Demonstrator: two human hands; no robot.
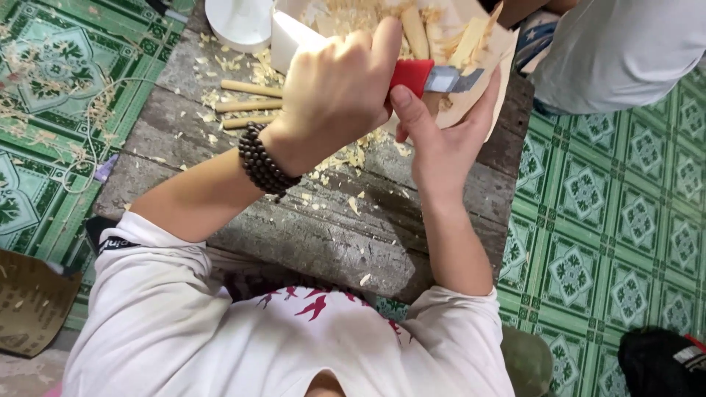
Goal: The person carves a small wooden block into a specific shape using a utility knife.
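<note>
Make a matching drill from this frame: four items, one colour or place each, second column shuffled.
Items:
1. knife handle
2. bead bracelet
3. three loose wooden sticks
4. floor tiles

Matches:
A. green, patterned
B. on the grey wooden slab, left of the hands
C. red, in the grip of the left hand
D. dark, round the left wrist

Pairs: 1-C, 2-D, 3-B, 4-A

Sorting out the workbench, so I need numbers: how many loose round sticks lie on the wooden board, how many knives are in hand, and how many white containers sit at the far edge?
Round sticks on the wooden board: 3
Red-handled knife, gripped by the left hand, right hand beside it: 1
White containers: 2
Total: 6
</note>
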